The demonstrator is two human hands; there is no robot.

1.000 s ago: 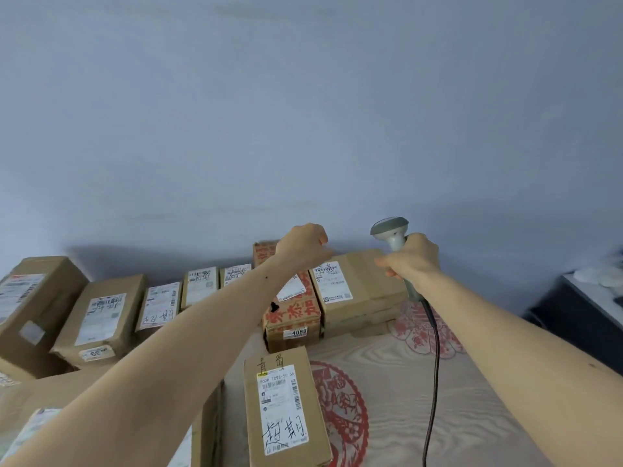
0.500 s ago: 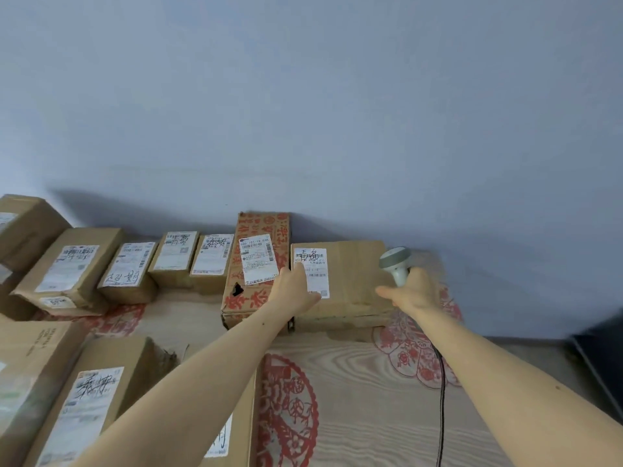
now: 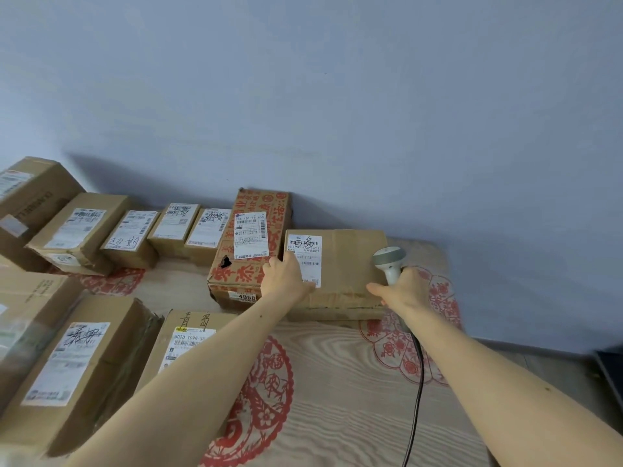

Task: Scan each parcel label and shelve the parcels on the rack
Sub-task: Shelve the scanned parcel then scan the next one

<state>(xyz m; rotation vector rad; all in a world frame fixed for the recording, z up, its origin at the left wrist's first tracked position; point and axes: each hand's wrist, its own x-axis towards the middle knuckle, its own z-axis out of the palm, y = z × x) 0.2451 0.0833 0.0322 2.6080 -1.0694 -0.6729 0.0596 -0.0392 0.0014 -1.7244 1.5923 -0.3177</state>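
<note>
A plain brown parcel (image 3: 350,261) lies flat by the wall, its white label (image 3: 305,254) facing up. My left hand (image 3: 286,276) rests on that parcel's near left corner, covering part of the label. My right hand (image 3: 403,291) grips the handle of a grey corded barcode scanner (image 3: 389,259), whose head sits over the parcel's right end. A red-printed parcel (image 3: 253,244) lies against the plain one's left side.
Several labelled brown parcels (image 3: 131,237) line the wall to the left, and more (image 3: 77,369) lie near me at left. A wood-grain surface with red paper-cut patterns (image 3: 337,382) carries them. The scanner cable (image 3: 416,392) trails toward me. A dark object (image 3: 612,372) sits at the right edge.
My left hand has come down from above the red-printed parcel onto the plain parcel's corner. The scanner has lowered with my right hand to the parcel's right end.
</note>
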